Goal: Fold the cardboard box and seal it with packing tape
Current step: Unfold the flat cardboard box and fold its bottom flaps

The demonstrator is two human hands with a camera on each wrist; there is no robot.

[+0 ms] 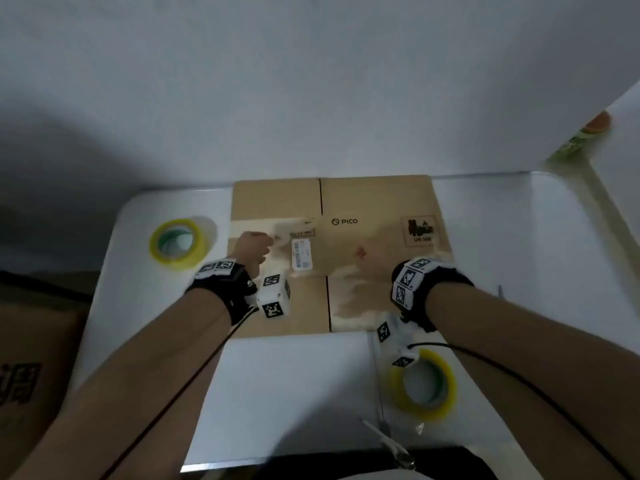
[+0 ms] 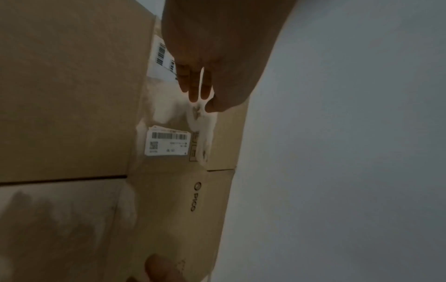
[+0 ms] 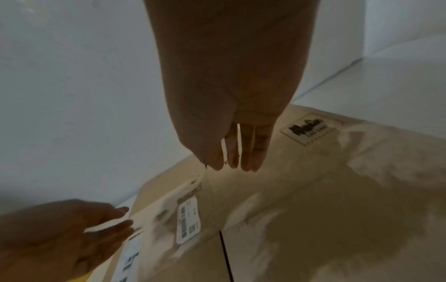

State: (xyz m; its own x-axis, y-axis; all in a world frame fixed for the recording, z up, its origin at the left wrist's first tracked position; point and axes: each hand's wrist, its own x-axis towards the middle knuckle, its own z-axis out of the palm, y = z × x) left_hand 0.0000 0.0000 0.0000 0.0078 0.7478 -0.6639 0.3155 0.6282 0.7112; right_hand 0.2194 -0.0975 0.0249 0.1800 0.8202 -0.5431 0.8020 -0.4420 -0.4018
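A flattened brown cardboard box (image 1: pixel 374 202) printed PICO lies on the white table (image 1: pixel 294 393), its back edge against the wall. Shiny old tape and a white barcode label (image 1: pixel 302 253) cover its middle band. My left hand (image 1: pixel 254 242) hovers over the box's left part, fingers extended toward it (image 2: pixel 202 101) and holding nothing. My right hand (image 1: pixel 367 261) reaches onto the box's centre with straight fingers (image 3: pixel 236 164) close to the cardboard (image 3: pixel 313 209); contact is not clear. One yellowish tape roll (image 1: pixel 180 242) sits left of the box, and another (image 1: pixel 424 384) lies near my right forearm.
Scissors (image 1: pixel 391 445) lie at the table's front edge. Another cardboard box (image 1: pixel 31 368) stands on the floor to the left. A green container (image 1: pixel 581 136) sits behind a white panel at the back right. The wall runs close behind the box.
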